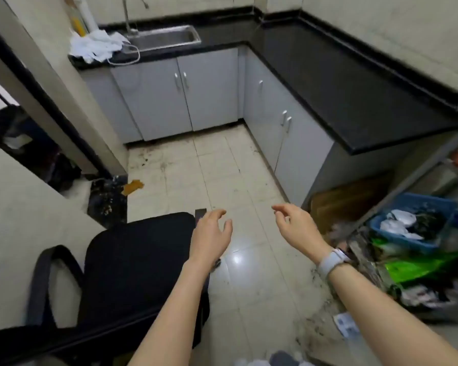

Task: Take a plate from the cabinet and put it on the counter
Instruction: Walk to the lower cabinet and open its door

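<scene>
At the room's far corner: a black counter point(349, 83) runs in an L, along the back wall and down the right side, over pale grey cabinets point(212, 88) whose doors are all closed.
Sink: a steel sink point(167, 38) is set into the back run of the counter, with a tap point(128, 11) rising at its left end.
Cloth: a crumpled white cloth point(95, 44) lies on the counter just left of the sink, with a thin white cord looped beside it.
Right run of counter: its dark top is bare along most of its length.
Floor: pale glossy tiles point(222, 175), stained near the cabinet feet and along the right edge; a scrap of brown card point(133, 186) lies near a dark bag at the left.
Chair: a black office chair point(132, 262) stands at the lower left, partly under the left forearm.
Clutter at right: a blue basket point(397, 233) with white and dark things in it sits low at the right, with something bright green below it; this part is blurred.
Left hand point(210, 235): held out over the floor, fingers loosely spread and slightly curled, holding nothing and touching nothing.
Right hand point(295, 224): held out beside it, well apart, fingers loosely open with thumb and forefinger curved toward each other, empty; a pale wristband point(332, 261) is on the wrist.
Plate: none can be seen; with every cabinet door closed, which one holds it cannot be told.
</scene>
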